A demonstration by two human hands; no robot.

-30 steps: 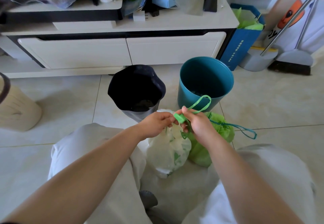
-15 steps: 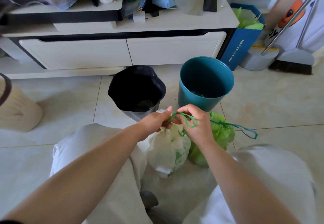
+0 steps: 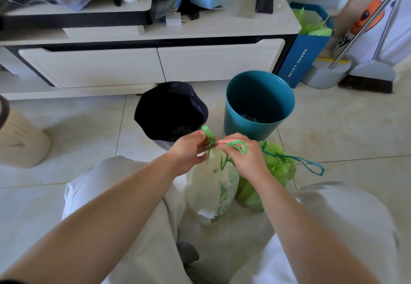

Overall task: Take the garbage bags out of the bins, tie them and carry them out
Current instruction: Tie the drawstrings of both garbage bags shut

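two garbage bags sit on the tile floor between the person's knees: a thin crinkly white bag (image 3: pixel 211 185) with green print too blurry to read, and a green bag (image 3: pixel 275 172) touching it, tied with a teal string. left hand (image 3: pixel 189 150) and right hand (image 3: pixel 246 157) each pinch the white bag's flat green ribbon (image 3: pixel 236 144). two round bins stand behind, black bin (image 3: pixel 169 110) and teal bin (image 3: pixel 259 105).
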